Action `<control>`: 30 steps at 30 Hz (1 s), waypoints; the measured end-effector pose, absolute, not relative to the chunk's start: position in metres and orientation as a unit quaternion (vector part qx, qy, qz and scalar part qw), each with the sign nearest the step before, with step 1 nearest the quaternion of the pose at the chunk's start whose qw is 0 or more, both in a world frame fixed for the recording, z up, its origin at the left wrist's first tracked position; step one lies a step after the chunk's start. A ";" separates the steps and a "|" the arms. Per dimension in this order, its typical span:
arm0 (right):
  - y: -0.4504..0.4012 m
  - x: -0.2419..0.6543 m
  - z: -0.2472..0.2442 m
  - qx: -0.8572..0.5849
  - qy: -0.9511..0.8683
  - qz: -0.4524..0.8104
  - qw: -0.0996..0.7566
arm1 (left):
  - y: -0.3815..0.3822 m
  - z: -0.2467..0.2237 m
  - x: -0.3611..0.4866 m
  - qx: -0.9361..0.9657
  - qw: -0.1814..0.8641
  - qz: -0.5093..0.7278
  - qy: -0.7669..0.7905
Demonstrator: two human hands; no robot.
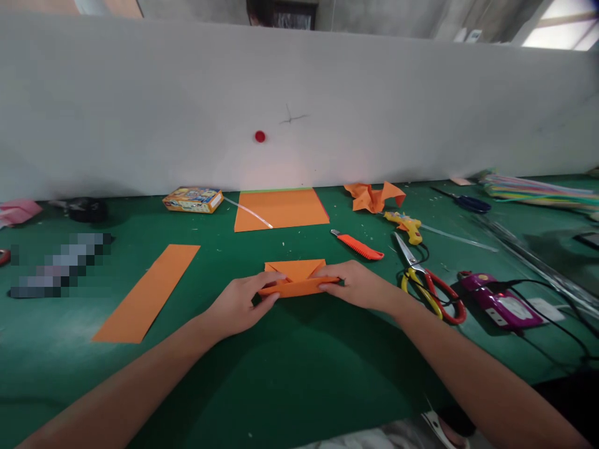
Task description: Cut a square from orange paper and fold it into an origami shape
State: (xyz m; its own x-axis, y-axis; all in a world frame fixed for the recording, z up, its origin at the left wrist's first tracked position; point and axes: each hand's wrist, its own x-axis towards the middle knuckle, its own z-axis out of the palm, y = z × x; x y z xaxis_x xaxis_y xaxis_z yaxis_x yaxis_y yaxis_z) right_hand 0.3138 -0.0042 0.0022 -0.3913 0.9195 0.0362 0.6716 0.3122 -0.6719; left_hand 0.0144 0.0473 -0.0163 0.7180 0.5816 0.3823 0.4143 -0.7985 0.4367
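Between my hands is a folded piece of orange paper (299,287), its near edge turned up in a long flap and two slanting folds showing behind. My left hand (241,304) pinches the flap's left end between thumb and fingers. At the other end, my right hand (358,284) grips the flap the same way. To the left lies a flat orange paper strip (150,293). An orange utility knife (359,246) rests just beyond my right hand, and scissors (423,280) with yellow and red handles lie to its right.
Behind are orange sheets (281,209), a small printed box (193,200), crumpled orange paper (374,197) and a yellow glue gun (405,226). On the right sit a purple power strip (503,299) with black cables and bundled coloured sticks (538,190). A white partition (187,100) closes off the green table's back.
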 end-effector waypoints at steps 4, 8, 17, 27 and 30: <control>-0.004 0.318 0.005 -0.475 -0.809 0.293 0.185 | 0.056 -0.013 0.010 0.897 0.157 0.288 0.298; -0.005 0.319 0.006 -0.462 -0.822 0.286 0.167 | 0.077 -0.011 0.000 0.892 0.093 0.295 0.331; -0.007 0.317 0.007 -0.453 -0.831 0.278 0.162 | 0.095 -0.018 -0.013 0.934 -0.004 0.213 0.288; -0.007 0.319 0.008 -0.451 -0.825 0.293 0.174 | 0.096 -0.020 -0.011 0.921 -0.031 0.224 0.318; -0.008 0.320 0.010 -0.444 -0.822 0.312 0.172 | 0.095 -0.020 -0.011 0.924 -0.021 0.226 0.309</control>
